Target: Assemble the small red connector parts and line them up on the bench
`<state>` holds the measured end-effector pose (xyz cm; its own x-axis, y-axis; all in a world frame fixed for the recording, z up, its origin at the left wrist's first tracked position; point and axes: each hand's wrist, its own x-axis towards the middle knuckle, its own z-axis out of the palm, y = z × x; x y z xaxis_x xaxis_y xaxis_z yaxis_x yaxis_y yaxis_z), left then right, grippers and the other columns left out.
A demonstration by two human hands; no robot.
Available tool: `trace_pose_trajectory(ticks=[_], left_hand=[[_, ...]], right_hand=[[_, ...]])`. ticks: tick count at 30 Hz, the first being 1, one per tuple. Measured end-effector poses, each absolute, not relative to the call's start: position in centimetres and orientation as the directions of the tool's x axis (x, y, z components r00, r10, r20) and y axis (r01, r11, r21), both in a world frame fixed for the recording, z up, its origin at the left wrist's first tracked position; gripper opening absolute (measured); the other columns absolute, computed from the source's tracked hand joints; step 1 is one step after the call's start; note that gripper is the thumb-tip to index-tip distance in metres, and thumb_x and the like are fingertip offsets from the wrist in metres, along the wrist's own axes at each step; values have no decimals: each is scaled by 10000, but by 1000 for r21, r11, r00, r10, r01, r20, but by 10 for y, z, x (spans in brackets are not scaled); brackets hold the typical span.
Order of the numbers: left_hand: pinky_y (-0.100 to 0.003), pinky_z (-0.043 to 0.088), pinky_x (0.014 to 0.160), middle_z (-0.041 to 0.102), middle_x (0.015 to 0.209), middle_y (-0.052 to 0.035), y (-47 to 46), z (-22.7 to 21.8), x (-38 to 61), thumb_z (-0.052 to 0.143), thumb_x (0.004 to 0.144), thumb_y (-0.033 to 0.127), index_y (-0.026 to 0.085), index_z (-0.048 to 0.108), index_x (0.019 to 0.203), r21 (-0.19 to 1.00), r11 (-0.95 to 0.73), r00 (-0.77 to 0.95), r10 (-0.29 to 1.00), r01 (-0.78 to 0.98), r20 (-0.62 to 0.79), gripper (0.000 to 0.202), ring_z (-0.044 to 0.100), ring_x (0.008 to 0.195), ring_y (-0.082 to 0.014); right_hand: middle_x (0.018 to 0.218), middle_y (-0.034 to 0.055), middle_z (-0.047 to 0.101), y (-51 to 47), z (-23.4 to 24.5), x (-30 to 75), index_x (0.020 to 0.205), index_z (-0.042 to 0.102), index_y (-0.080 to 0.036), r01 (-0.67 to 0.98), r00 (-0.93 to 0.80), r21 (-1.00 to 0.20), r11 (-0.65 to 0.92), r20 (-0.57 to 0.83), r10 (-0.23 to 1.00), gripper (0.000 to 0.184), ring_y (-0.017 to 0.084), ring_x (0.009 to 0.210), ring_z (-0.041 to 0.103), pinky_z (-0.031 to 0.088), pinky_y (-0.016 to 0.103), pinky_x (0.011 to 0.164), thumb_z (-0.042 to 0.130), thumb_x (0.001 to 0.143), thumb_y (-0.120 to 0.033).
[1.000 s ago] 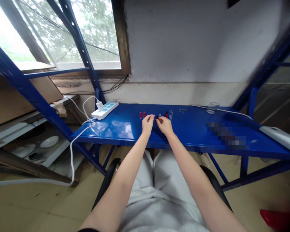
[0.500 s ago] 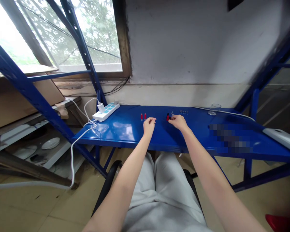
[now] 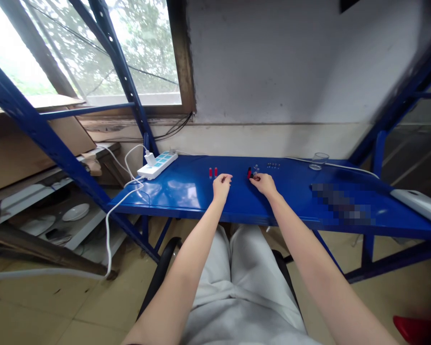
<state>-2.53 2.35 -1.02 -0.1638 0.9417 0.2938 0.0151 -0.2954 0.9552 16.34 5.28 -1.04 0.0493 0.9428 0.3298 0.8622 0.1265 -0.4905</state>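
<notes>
My right hand (image 3: 265, 183) is low over the blue table, its fingers pinched at a small group of red and black pieces (image 3: 249, 173). What sits between those fingertips is too small to make out. A few clear little pieces (image 3: 256, 167) lie just beyond the fingertips. My left hand (image 3: 221, 184) is held above the table with thumb and fingers drawn together; anything in them is hidden. Behind it and to its left, two small red cylinders (image 3: 213, 172) stand upright side by side. Several tiny metallic parts (image 3: 273, 166) lie in rows past my right hand.
A clear glass cup (image 3: 318, 161) stands at the back right of the blue table (image 3: 172, 191). A white power strip (image 3: 158, 165) with a plug and cords lies on the left. A blurred dark object (image 3: 341, 203) and a white device (image 3: 422, 206) are on the right.
My right hand has shifted slightly left and closer to the red and black pieces. More of the clear pieces shows beyond it. My left hand is almost still.
</notes>
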Motion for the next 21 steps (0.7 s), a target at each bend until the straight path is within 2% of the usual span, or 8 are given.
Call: trace_pose_trajectory(ticks=[8, 15, 21], left_hand=[[-211, 390, 547, 598, 704, -29, 24, -10, -25, 512, 749, 255, 158, 650, 774, 955, -298, -167, 941, 9, 295, 171, 511, 581, -99], [-214, 389, 544, 599, 701, -30, 22, -9, -25, 515, 746, 247, 158, 648, 758, 956, -295, -173, 941, -2, 290, 161, 508, 569, -97], [-212, 385, 532, 597, 696, -26, 22, -9, -25, 524, 739, 237, 157, 644, 754, 958, -287, -169, 945, -9, 281, 145, 508, 563, -96]], right_hand=[[694, 50, 650, 55, -14, 160, 737, 651, -177, 882, 35, -451, 135, 349, 936, 224, 172, 664, 590, 364, 247, 560, 535, 766, -367], [810, 68, 680, 52, -17, 164, 822, 667, -181, 884, 59, -458, 96, 312, 948, 248, 188, 761, 614, 400, 259, 627, 535, 791, -389], [914, 93, 681, 49, -19, 173, 934, 648, -166, 867, 164, -497, -20, 247, 955, 202, 211, 861, 615, 406, 268, 660, 509, 814, -250]])
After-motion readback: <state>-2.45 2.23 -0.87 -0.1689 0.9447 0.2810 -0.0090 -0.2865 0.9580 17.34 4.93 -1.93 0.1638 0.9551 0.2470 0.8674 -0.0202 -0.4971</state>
